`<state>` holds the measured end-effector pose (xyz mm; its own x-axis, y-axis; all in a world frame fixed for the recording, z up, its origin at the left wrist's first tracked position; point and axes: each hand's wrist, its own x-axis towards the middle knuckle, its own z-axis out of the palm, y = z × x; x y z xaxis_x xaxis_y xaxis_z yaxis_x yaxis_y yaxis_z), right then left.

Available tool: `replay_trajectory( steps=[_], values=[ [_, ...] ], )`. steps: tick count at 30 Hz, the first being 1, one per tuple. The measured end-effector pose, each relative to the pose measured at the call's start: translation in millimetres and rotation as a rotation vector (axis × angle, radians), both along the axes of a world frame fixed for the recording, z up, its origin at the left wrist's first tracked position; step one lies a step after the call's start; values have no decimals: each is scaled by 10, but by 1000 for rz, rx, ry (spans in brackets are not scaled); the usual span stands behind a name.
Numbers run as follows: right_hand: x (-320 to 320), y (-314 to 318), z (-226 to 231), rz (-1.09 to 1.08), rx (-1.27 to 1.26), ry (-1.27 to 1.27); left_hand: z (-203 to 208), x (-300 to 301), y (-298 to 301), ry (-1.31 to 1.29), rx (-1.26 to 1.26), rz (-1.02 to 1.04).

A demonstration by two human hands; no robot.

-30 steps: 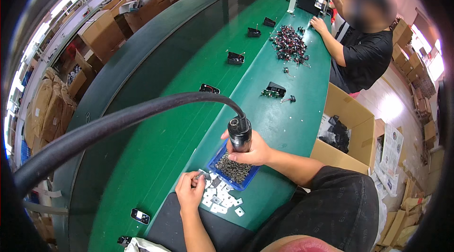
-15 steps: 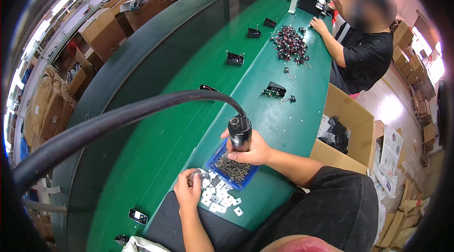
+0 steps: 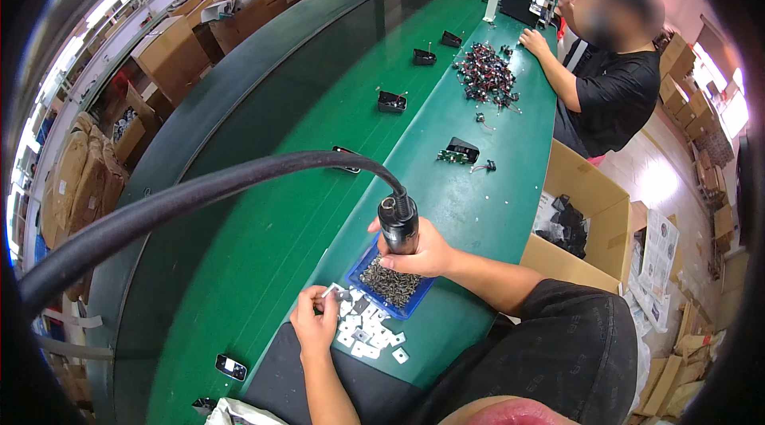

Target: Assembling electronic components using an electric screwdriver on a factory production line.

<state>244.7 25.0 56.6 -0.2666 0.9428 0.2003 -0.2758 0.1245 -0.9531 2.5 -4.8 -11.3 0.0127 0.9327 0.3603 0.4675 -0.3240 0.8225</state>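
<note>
Workshop: tall shelves with brown cardboard cartons (image 3: 171, 54) stand beyond a curved dark rail; light comes in at the far right.
Belt: a long green conveyor belt (image 3: 263, 245) bends past the bench, bearing several open black plastic housings (image 3: 391, 102) spaced apart and, at the near end, a black casing with a white patch (image 3: 231, 367).
Bench: a smooth dark-green worktop (image 3: 446, 210) runs alongside the belt.
Right hand: the right hand (image 3: 422, 253) has its fingers wrapped round a black cylindrical power tool (image 3: 398, 230), its thick black cable (image 3: 239, 174) arching away to the left; the tool's lower end is hidden behind the hand.
Blue tray: a blue rectangular plastic tray (image 3: 406, 313), filled with small metal screws (image 3: 390, 285), lies on the worktop, partly covered in view by the right hand.
Left hand: the left hand (image 3: 315, 321) is beside the tray, thumb and fingertips narrow, a small flat pale piece (image 3: 330, 290) at them; whether it is gripped cannot be told.
White plates: loose small square white plates (image 3: 362, 335) lie scattered between the left hand and the tray.
Black mat: a flat dark mat (image 3: 283, 369) lies under the left forearm.
Farther along: a black housing with green circuit boards (image 3: 462, 150), then a heap of red-and-black wired parts (image 3: 486, 74).
Co-worker: a person in a black shirt (image 3: 613, 98) sits near the heap, one hand resting on the bench edge.
Floor side: an open cardboard box (image 3: 612, 226) holds crumpled-looking black pieces (image 3: 566, 222).
</note>
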Motion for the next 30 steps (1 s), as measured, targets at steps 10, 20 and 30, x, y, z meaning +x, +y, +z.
replay_trajectory(
  steps=[10,20,30],
  values=[
    [28,6,-23,14,-25,-8,137,69,51,48,120,-3],
    [31,22,-25,12,0,-27,101,1,26,89,25,-61],
    [26,26,-24,15,-1,-3,80,-12,5,64,-39,-37]
  ],
)
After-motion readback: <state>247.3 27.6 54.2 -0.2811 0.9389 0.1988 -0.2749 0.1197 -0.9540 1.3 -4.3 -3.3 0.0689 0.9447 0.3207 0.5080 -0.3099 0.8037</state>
